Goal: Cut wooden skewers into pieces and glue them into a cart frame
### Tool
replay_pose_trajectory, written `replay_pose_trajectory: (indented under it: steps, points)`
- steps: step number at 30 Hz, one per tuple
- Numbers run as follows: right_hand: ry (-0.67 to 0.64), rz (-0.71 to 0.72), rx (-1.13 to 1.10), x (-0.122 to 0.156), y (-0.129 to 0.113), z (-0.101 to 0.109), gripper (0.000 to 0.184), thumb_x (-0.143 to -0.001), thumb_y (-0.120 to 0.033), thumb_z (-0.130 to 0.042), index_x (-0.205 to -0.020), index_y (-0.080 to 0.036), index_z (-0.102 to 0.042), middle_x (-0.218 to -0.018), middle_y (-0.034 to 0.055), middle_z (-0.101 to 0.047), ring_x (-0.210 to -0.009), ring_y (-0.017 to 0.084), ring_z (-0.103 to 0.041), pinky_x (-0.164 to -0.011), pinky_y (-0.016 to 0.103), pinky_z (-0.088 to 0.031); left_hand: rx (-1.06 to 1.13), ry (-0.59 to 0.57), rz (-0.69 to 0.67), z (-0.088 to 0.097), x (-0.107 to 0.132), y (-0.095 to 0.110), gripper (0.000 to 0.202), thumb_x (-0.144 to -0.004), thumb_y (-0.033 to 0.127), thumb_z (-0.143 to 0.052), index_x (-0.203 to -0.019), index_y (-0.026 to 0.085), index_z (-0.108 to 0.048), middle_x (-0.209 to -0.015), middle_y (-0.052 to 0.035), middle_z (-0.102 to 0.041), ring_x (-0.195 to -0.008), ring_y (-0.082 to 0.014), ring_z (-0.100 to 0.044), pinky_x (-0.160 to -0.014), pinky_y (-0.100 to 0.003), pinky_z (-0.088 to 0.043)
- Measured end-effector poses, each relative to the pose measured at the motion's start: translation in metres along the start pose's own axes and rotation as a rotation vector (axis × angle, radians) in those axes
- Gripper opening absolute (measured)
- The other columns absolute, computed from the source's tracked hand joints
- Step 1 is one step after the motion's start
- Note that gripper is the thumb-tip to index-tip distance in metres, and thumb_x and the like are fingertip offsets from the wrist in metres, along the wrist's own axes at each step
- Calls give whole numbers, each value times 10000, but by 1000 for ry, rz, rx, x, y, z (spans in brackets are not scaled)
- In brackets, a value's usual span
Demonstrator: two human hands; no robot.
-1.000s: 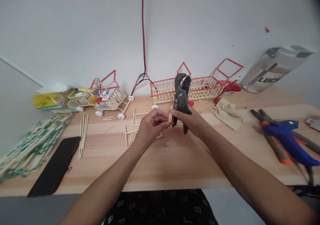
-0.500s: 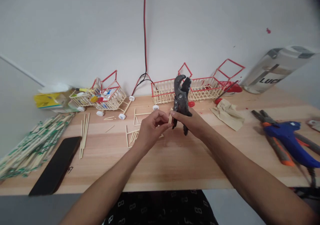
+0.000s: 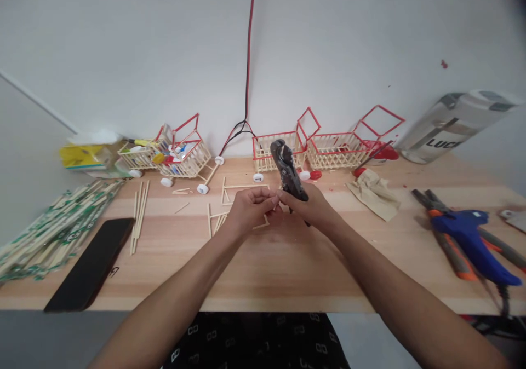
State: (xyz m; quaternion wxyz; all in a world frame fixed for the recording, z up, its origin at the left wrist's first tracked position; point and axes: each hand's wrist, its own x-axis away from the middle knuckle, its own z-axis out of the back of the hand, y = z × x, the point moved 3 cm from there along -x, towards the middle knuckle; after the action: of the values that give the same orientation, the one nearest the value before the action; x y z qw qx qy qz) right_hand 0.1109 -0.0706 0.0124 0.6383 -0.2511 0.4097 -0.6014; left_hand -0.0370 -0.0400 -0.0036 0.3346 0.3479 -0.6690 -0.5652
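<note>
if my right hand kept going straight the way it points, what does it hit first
Most likely the left hand: the right hand, gripping the dark cutter, points leftward at it, fingertips nearly touching. Depth is hard to judge.

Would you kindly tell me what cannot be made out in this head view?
Whatever the left hand pinches: hidden behind its own fingers, head view.
Handles of the cutter: covered by the right hand, head view.
Lettering on the silver canister: blurred, only part readable, head view.
</note>
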Motion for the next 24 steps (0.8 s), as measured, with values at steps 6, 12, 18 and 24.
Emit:
replay_pose_trajectory:
  steps: [6,12,18,24]
  points:
    - [-124,-41,276,13,-3,40,378,-857,-555,-448,-776,-202,-558,-738,30,-634,-687,197,-584,-603,292,-401,96,-98,-40,1,3,10,261,-723,344,-759,-779,117,-643,-671,-23,-675,-586,-79,-576,-600,-208,-441]
    - [-257,-72,461,46,-17,73,390,-888,-563,-441,-893,-203,-590,-814,45,-661,-719,207,-602,-616,299,-409,58,-232,-134,-4,5,14,201,-810,308,-687,-768,118,-635,-690,-21,-666,-609,-79,-580,-610,-204,-448]
    - [-263,-45,597,56,-29,72,354,-876,-539,-483,-862,-195,-565,-773,41,-630,-666,188,-562,-585,289,-369,-12,-275,-144,-8,9,17,180,-810,284,-686,-787,115,-628,-692,-27,-668,-609,-86,-577,-612,-212,-453]
    - [-200,59,675,61,-34,71,351,-865,-541,-509,-836,-195,-558,-789,52,-621,-705,199,-546,-612,302,-364,-59,-302,-130,-12,12,20,168,-792,267,-695,-800,110,-635,-692,-33,-674,-630,-97,-587,-627,-223,-456]
